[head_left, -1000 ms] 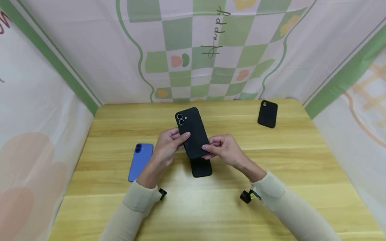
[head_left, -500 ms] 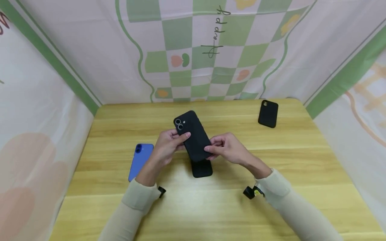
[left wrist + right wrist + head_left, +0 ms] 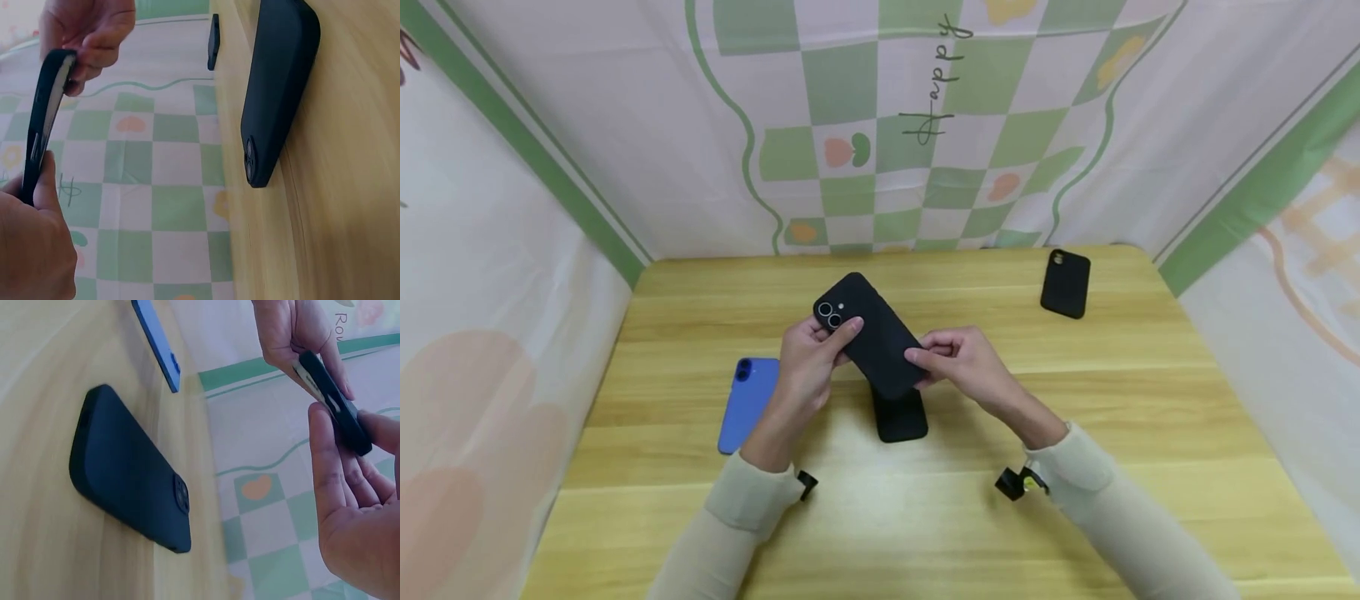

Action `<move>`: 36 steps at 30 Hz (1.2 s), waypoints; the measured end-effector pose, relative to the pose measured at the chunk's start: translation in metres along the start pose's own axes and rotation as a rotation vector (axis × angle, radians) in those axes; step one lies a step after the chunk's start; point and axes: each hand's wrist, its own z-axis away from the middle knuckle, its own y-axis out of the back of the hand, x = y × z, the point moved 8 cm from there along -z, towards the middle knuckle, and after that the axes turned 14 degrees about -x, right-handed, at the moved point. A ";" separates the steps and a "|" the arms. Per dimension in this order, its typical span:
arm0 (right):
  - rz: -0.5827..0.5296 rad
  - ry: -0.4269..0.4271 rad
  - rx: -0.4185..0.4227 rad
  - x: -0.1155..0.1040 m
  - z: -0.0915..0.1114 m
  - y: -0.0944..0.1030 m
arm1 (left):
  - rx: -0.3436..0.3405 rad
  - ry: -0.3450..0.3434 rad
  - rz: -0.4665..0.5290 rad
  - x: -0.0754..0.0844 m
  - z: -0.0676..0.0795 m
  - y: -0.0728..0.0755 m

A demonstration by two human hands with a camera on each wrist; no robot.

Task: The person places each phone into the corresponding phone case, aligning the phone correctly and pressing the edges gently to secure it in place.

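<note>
A black phone case [image 3: 880, 337] with two round camera openings is held above the table, tilted with its camera end to the upper left. My left hand [image 3: 808, 358] grips its left side near the camera end, thumb on the outer face. At the lower right corner, my right hand [image 3: 962, 362] pinches it between thumb and fingers. A pale inner side [image 3: 59, 87] of the case shows in the left wrist view. Below it on the table lies a black phone-shaped piece [image 3: 125, 469] with a camera block, partly hidden by the held case in the head view.
A blue phone [image 3: 748, 404] lies to the left, partly behind my left forearm. At the back right of the wooden table [image 3: 910, 533] rests another black phone case [image 3: 1066, 283]. Patterned cloth walls [image 3: 910, 150] rise at the back and both sides.
The held case has turned, its camera end swinging left and its lower end slightly right. My left hand has shifted a little left and up with it; both hands keep their hold.
</note>
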 end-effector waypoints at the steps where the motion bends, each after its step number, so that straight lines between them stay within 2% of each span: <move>1: -0.016 0.006 0.003 0.000 -0.001 -0.001 | 0.014 -0.011 0.008 0.001 0.000 0.000; 7: -0.152 0.038 0.013 0.002 -0.003 -0.010 | 0.078 -0.079 0.079 0.003 0.001 -0.003; 12: -0.281 0.048 -0.002 0.006 -0.005 -0.020 | 0.127 -0.125 0.084 0.005 0.002 -0.003; 15: -0.314 0.045 -0.022 0.009 -0.006 -0.025 | 0.142 -0.145 0.089 0.006 0.002 -0.003; 31: -0.313 0.008 -0.012 0.015 -0.005 -0.030 | 0.134 -0.154 0.090 0.002 0.001 -0.004; 36: -0.299 -0.006 0.003 0.017 -0.004 -0.030 | 0.134 -0.126 0.094 -0.001 0.001 -0.004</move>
